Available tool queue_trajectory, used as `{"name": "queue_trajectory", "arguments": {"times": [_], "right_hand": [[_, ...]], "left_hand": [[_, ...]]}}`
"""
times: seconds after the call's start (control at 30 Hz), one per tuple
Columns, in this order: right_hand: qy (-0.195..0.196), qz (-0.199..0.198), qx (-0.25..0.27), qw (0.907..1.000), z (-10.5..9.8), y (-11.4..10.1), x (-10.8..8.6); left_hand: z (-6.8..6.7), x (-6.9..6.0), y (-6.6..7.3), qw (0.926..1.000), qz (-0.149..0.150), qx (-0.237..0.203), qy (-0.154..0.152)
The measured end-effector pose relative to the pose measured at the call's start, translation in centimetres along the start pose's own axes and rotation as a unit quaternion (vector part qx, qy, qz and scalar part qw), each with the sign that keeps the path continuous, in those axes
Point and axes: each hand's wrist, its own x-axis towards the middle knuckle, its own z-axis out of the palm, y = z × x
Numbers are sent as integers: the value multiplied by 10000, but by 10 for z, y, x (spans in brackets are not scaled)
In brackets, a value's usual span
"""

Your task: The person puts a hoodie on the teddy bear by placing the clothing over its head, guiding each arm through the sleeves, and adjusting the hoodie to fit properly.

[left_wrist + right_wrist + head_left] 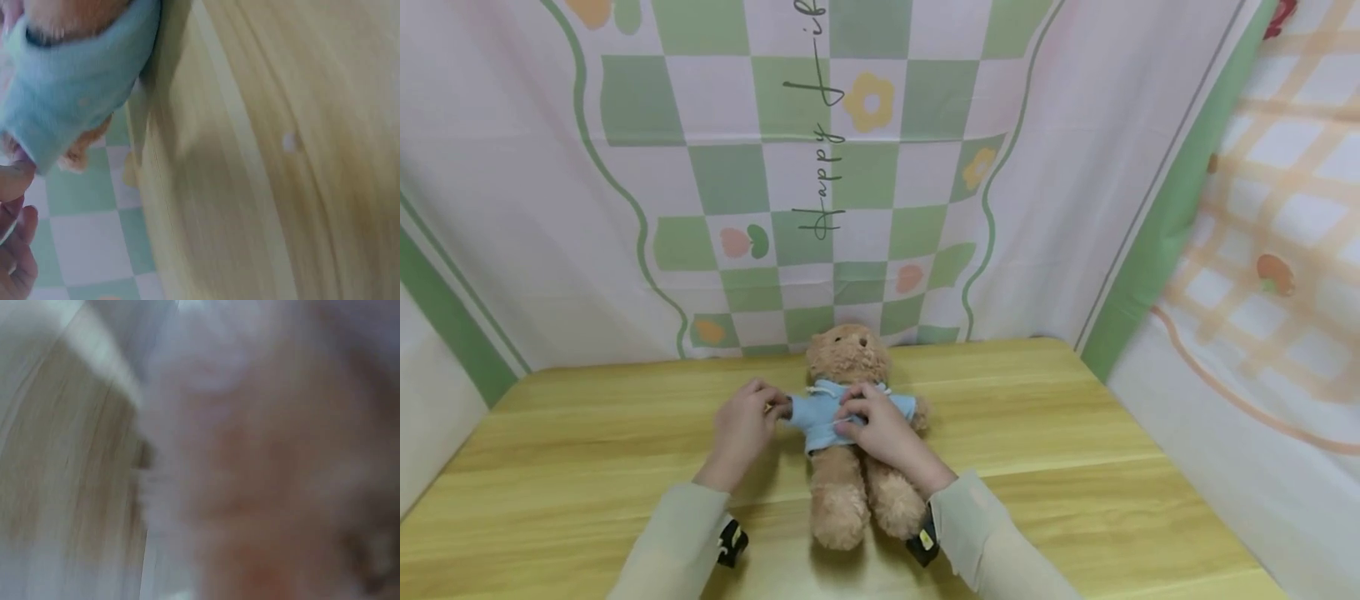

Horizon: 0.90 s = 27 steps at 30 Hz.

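A brown teddy bear (pixel 838 504) lies on its back on the table, head at the far edge, in a light blue hooded shirt (pixel 808 411) with white cords. My left hand (pixel 745 429) pinches the cuff of the sleeve on the left; the left wrist view shows the thumb and fingertips at the end of that sleeve (pixel 69 87). My right hand (pixel 883 429) lies over the front of the shirt, its bent fingers and thumb gripping the cloth there. The right wrist view is mostly filled by blurred brown fur (pixel 250 487).
The wooden table (pixel 1045 467) stands against a checked green and white curtain (pixel 722 179). An orange-checked cloth (pixel 1285 208) hangs on the right. Dark wrist straps (pixel 732 543) show at both sleeves of the person.
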Motion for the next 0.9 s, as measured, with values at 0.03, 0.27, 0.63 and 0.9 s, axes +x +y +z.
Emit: {"name": "queue_trajectory", "arguments": {"times": [0.03, 0.27, 0.63, 0.9], "right_hand": [[-24, 12, 6, 10000, 0, 0, 0], [-32, 14, -68, 10000, 0, 2, 1], [64, -13, -269, 9996, 3, 0, 3], [-79, -3, -408, 9991, 1, -4, 3]], "left_hand": [[-1, 0, -2, 9999, -148, -34, -44], [-2, 1, -12, 9975, -483, -439, -273], [-3, -2, -6, 9863, -971, -1071, -797], [-4, 5, -12, 9937, -784, -745, -298]]}}
